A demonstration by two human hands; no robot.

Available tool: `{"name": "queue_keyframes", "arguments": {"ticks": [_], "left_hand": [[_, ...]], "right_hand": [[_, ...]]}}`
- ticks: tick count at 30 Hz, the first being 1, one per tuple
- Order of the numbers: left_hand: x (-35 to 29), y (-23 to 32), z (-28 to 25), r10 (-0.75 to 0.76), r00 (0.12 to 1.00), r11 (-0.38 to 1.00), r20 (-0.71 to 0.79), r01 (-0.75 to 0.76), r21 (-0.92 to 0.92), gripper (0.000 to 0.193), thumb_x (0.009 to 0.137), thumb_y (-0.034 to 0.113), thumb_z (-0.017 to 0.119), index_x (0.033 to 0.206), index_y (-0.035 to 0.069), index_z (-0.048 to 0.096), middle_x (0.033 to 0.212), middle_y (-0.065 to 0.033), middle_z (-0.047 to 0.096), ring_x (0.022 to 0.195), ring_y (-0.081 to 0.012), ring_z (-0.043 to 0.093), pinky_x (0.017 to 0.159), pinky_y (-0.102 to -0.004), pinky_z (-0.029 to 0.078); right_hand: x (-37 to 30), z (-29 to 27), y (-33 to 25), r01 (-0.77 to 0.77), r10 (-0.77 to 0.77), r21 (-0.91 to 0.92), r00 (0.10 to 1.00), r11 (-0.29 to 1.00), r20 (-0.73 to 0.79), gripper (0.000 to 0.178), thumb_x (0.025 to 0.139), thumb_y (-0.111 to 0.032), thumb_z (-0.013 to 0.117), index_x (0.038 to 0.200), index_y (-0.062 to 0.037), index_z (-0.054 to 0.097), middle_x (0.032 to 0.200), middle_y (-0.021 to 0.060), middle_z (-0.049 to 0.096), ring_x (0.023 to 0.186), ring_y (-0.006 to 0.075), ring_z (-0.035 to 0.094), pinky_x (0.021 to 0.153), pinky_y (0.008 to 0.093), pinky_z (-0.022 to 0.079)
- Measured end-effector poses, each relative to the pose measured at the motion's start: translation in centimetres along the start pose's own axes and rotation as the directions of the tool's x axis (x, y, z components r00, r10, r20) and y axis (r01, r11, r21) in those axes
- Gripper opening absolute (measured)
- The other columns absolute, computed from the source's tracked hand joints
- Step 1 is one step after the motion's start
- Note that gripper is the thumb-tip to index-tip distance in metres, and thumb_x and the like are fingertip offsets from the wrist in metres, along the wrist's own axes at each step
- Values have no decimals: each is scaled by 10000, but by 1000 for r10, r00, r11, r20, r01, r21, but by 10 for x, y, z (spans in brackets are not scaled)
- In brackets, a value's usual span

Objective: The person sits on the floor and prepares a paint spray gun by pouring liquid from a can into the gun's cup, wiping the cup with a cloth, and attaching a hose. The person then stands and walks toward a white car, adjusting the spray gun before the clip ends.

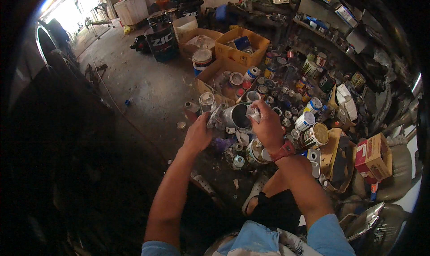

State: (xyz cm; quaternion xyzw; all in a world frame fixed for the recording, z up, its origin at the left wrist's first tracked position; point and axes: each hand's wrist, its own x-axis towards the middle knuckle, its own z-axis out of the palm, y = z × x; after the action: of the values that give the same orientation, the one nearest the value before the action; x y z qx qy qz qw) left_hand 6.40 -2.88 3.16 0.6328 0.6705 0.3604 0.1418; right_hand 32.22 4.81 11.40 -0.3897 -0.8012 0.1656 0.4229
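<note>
My left hand (199,134) is closed on crumpled, see-through plastic (216,118). The plastic meets the side of an open metal can (230,116), which lies tilted with its dark mouth toward my right hand (268,129). Whether the left fingers also grip the can itself, I cannot tell. A wadded white rag or tissue (254,113) is pinched in my right hand, close to the can's mouth. Beyond my left fingers stands a lidded round tin (206,99). Below my right hand is a large paint can (256,151), partly covered by other things.
Many paint tins crowd the floor on the right, below a loaded shelf (327,38). Cardboard boxes (244,54) and a dark drum (161,43) stand farther back. A red-and-tan carton (373,157) sits at right. A thin hose (118,103) crosses the concrete floor at left.
</note>
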Motion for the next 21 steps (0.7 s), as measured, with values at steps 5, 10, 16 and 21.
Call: {"name": "queue_keyframes", "arguments": {"ticks": [5,10,16,21], "left_hand": [[-1,8,1,-28,989,1000,145,26,18,636,912,77,658,1523,-4,501,1474,-265,615,1369,-468,596,1130,-521,491],[0,13,-5,-41,991,999,130,36,40,634,908,76,660,1515,-2,491,1445,-240,612,1349,-467,600,1116,-527,494],[-1,9,-9,-48,997,995,63,42,88,661,907,76,675,1533,14,472,1469,-222,595,1350,-454,599,1104,-540,492],[3,15,-8,-41,997,992,69,33,123,702,900,85,699,1556,22,457,1478,-219,590,1338,-451,610,1079,-542,502]], "right_hand": [[21,-4,-4,389,-348,-177,910,904,224,340,876,-49,782,1200,-44,678,1118,172,758,1052,417,734,902,526,577],[23,-7,22,25,-12,-55,974,998,225,225,878,-78,808,1086,-33,737,1044,150,781,997,352,763,871,462,593],[7,-32,22,-323,312,146,945,935,95,212,904,-140,870,1060,-34,772,1058,132,805,931,287,779,844,389,595],[-10,-41,-10,196,-202,60,971,979,130,187,965,-40,704,1150,-28,728,1229,171,749,1107,362,742,968,441,585]]}}
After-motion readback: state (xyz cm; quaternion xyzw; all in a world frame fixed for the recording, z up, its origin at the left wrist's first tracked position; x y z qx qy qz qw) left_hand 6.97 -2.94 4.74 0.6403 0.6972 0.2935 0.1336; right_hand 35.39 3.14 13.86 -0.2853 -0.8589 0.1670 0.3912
